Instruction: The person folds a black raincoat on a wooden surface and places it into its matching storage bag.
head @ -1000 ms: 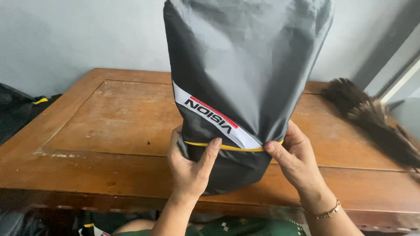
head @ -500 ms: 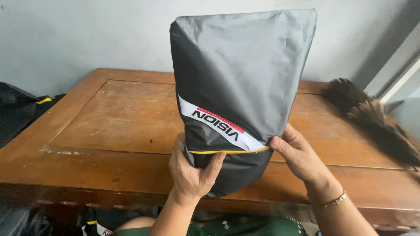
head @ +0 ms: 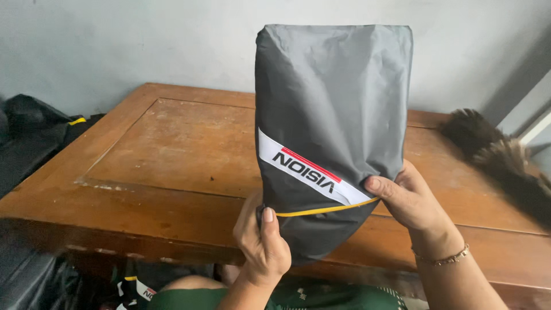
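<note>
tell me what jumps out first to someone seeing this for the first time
A big dark grey fabric bag held upright in the middle of the view, with a white band and a thin yellow line across its lower part. The left hand grips its bottom left edge and the right hand its right side, above a worn wooden table. A dark feather duster lies at the table's right end.

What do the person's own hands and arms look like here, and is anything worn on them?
Both forearms are bare, with no sleeves and no gloves. The left hand wears nothing that shows. The right hand has a thin gold-coloured chain bracelet at the wrist. No rings are visible on either hand.
</note>
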